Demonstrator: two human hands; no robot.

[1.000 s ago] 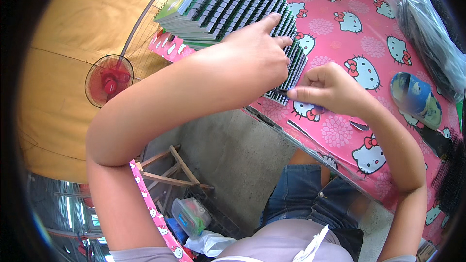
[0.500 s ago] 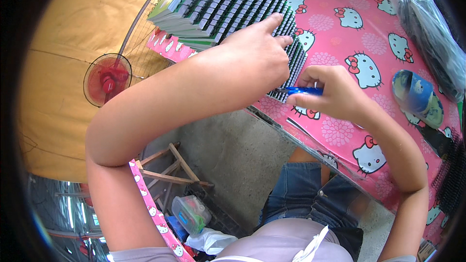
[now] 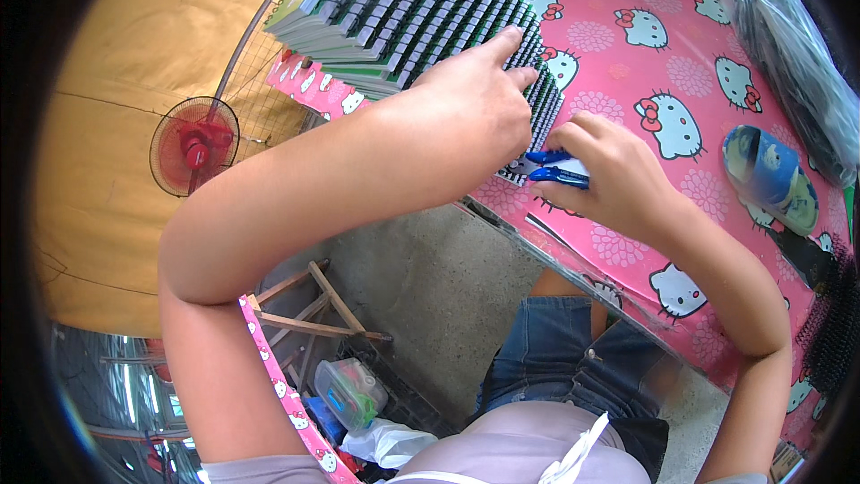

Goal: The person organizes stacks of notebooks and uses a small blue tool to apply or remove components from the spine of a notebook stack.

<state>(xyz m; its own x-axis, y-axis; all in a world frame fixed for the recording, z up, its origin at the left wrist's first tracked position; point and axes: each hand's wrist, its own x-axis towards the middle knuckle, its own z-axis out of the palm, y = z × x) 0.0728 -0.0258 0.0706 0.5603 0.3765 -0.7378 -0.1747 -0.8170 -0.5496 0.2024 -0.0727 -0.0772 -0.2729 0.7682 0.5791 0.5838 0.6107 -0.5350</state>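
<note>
My left hand (image 3: pixel 484 94) lies across a slanting stack of spiral-bound notebooks (image 3: pixel 430 13), their dark coil bindings facing up in rows. Its index finger is stretched out and another finger is bent over the coils; the rest of the fingers are hidden under the hand. At the near end of the stack, my right hand (image 3: pixel 614 175) is closed around small blue-handled pliers (image 3: pixel 560 177). The two handles are spread apart, and the jaws point toward the last coils beside my left wrist. The jaw tips are hard to make out.
The pink patterned tablecloth (image 3: pixel 627 246) covers the table. On the right lie a blue and yellow-green slipper-shaped item (image 3: pixel 770 179), a clear plastic bag (image 3: pixel 797 63) and black coils (image 3: pixel 829 323). A red fan (image 3: pixel 195 145), wooden stand (image 3: pixel 313 305) and plastic box (image 3: pixel 349 394) are at left and below.
The plier handles have gone from pressed together to spread apart in my right hand, whose fingers have loosened a little. My left hand has stayed almost in place on the notebooks.
</note>
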